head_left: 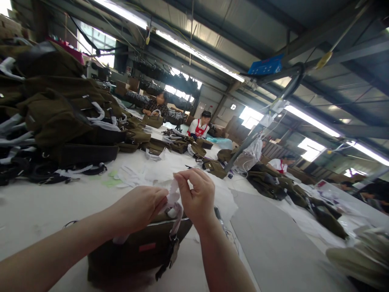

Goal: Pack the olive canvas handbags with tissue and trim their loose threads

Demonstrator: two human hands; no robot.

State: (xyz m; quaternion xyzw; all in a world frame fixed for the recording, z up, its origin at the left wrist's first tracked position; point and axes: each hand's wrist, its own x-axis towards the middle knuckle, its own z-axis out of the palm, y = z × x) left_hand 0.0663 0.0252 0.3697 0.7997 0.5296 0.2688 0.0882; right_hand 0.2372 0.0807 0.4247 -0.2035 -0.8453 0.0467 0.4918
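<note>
An olive-brown handbag [121,259] with a silver zip and a small reddish label stands on the white table in front of me. Above its top, a strip of white tissue paper [174,190] stretches between my two hands. My left hand [142,205] pinches it from the left, the fingers pressed together. On the other side my right hand [196,192] pinches the upper end between thumb and forefinger. White wrapping also covers the bag's handle [178,217], just below the hands. A dark strap with a tag [172,255] hangs down the bag's front.
A tall heap of olive bags [67,113] rises on the left of the table. Loose white paper [133,172] lies beyond my hands. A slanted metal post [247,142] carries a plastic bag [251,156]. Co-workers, one in a red apron [199,130], sit at the far side.
</note>
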